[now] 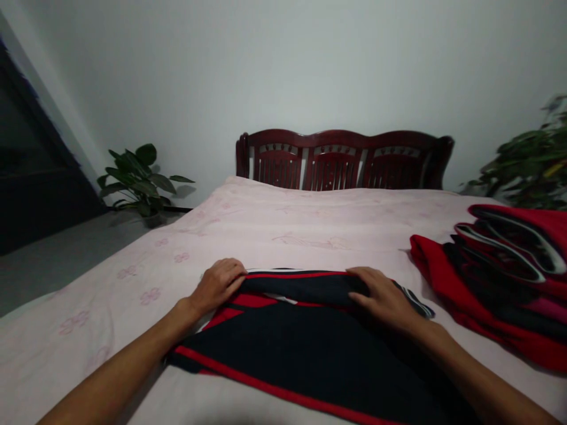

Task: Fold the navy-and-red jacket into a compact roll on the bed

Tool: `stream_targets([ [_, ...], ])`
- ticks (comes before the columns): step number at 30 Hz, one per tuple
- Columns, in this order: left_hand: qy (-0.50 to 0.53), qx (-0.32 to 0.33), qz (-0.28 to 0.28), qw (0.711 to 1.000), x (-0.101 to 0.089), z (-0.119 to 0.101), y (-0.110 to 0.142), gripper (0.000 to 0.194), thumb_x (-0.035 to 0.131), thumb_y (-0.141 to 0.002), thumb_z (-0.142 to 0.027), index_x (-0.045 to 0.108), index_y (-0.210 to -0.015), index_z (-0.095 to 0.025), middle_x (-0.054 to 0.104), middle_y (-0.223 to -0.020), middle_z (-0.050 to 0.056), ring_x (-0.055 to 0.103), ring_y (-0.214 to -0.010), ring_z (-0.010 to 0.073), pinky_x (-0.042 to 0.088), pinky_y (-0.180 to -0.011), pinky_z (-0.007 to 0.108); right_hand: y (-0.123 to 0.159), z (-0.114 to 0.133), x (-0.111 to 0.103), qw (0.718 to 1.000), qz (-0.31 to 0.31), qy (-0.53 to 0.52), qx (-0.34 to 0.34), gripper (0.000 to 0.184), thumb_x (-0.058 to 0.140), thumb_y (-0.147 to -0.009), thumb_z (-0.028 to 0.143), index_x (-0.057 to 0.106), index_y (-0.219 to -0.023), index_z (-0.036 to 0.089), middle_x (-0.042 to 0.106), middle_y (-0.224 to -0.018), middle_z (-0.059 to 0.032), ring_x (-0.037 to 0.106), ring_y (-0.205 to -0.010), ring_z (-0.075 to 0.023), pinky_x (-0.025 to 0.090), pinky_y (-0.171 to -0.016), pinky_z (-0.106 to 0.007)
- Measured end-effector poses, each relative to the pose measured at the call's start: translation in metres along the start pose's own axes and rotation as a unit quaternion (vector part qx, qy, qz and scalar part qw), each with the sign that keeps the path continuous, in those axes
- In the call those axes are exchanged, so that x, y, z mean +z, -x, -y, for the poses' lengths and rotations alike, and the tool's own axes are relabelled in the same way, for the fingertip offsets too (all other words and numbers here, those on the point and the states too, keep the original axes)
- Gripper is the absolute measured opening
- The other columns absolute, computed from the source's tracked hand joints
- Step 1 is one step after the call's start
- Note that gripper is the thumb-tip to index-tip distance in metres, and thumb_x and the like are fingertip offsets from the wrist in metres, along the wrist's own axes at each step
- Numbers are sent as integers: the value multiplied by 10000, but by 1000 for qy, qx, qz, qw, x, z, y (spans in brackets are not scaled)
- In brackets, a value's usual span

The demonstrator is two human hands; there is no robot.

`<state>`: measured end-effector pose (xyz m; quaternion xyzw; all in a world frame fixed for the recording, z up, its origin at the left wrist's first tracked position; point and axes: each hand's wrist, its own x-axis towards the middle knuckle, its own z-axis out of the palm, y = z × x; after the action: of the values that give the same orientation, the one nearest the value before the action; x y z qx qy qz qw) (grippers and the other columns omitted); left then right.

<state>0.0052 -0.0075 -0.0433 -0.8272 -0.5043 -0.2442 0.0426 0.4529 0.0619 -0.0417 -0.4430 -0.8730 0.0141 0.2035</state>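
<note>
A black garment with red stripes [310, 348] lies spread on the bed, its far part folded over towards me. My left hand [217, 286] grips the left end of the fold, fingers curled over its edge. My right hand [381, 298] holds the right end of the fold between thumb and fingers. A striped cuff or hem [416, 301] sticks out just beyond my right hand. The lower part of the garment runs out of view at the bottom edge.
A stack of folded red and black clothes [500, 277] lies on the bed to the right. The bed has a pale pink floral cover [133, 283] and a dark red wooden headboard [341, 159]. Potted plants [144, 180] stand at both sides, with a grey floor at left.
</note>
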Motion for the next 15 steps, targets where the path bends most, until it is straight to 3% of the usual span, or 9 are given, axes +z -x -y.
stream_targets([
  [4, 84, 54, 75, 992, 23, -53, 2, 264, 417, -999, -261, 666, -1080, -228, 711, -1035, 45, 640, -989, 175, 504, -921, 317, -19, 63, 23, 993, 62, 30, -101, 546, 602, -864, 345, 520, -1386, 206, 557, -1380, -131, 518, -1228, -281, 414, -1031, -419],
  [7, 107, 28, 109, 988, 39, -75, 5, 287, 474, -967, -230, 629, -1208, -233, 689, -1196, 51, 625, -1122, 187, 488, -1021, 338, -37, 77, 35, 988, 89, 88, -87, 272, 489, -929, 243, 666, -1127, 181, 658, -1112, -131, 589, -1024, -244, 450, -880, -349],
  [8, 109, 12, 115, 987, 43, -79, 6, 321, 489, -956, -225, 606, -1255, -231, 669, -1255, 59, 610, -1169, 194, 474, -1054, 353, -43, 76, 36, 989, 89, 98, -69, 255, 444, -951, 229, 680, -1034, 181, 663, -1013, -119, 598, -951, -226, 450, -826, -327],
  [12, 112, -55, 134, 983, 52, -87, 0, 448, 488, -945, -252, 505, -1391, -207, 556, -1434, 106, 518, -1323, 234, 400, -1141, 410, -62, 65, 30, 1000, -11, 23, -8, 248, 405, -971, 223, 636, -1060, 200, 634, -982, -76, 598, -913, -193, 445, -773, -285],
  [15, 110, -110, 156, 975, 56, -95, -20, 502, 479, -946, -329, 469, -1430, -195, 509, -1483, 128, 469, -1369, 286, 343, -1165, 461, -67, 67, 20, 994, -90, -62, -11, 230, 423, -962, 226, 615, -1088, 219, 623, -992, -60, 595, -936, -188, 452, -806, -289],
])
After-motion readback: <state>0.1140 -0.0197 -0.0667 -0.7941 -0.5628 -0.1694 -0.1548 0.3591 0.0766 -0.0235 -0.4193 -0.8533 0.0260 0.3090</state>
